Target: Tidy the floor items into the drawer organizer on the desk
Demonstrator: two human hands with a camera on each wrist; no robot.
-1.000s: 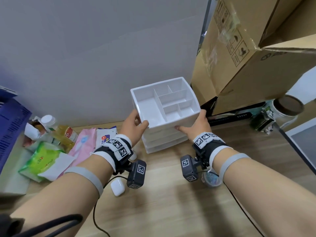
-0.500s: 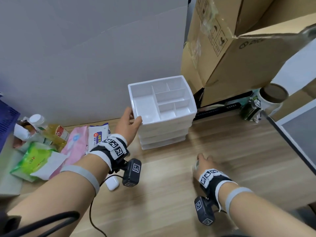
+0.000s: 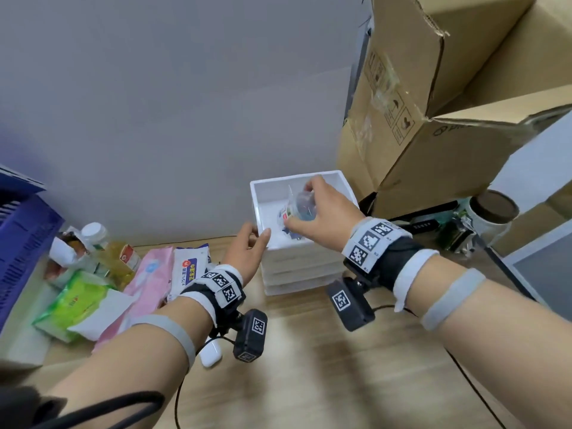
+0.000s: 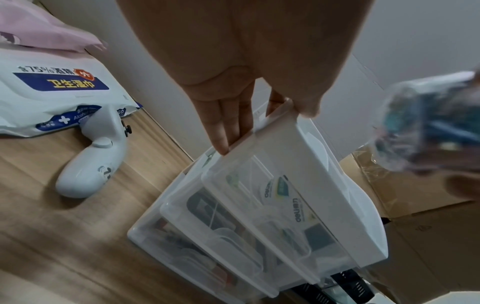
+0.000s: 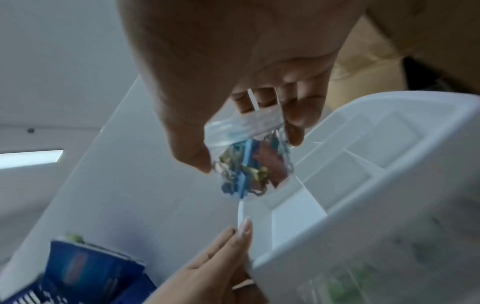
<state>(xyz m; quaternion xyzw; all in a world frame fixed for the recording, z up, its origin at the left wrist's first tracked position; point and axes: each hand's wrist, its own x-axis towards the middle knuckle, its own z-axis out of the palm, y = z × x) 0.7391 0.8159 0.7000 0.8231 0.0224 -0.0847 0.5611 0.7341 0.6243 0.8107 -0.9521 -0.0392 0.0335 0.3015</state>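
Observation:
The white drawer organizer [image 3: 297,264] stands on the wooden surface against the grey wall, its divided top tray open. My left hand [image 3: 257,235] grips its front-left corner, thumb over the rim and fingers down the side. My right hand [image 3: 309,198] holds a small clear tub of coloured binder clips [image 3: 298,212] from above, tilted just over the tray's large left compartment. The left wrist view has the organizer [image 4: 311,185] with filled clear drawers and the blurred tub [image 4: 428,123]. In the right wrist view the tub [image 5: 249,164] hangs over the tray [image 5: 389,185].
Left of the organizer lie a wipes pack [image 3: 188,267], a pink pack [image 3: 148,274], a green pack [image 3: 74,298], bottles and a blue basket [image 3: 18,243]. A white earbud case [image 3: 211,353] and a white controller [image 4: 96,156] lie near. Cardboard boxes [image 3: 433,119] and a jar [image 3: 492,212] stand right.
My right hand left the organizer's side, dropped to the surface at the right, and now holds the tub of clips over the top tray. My left hand stayed on the corner.

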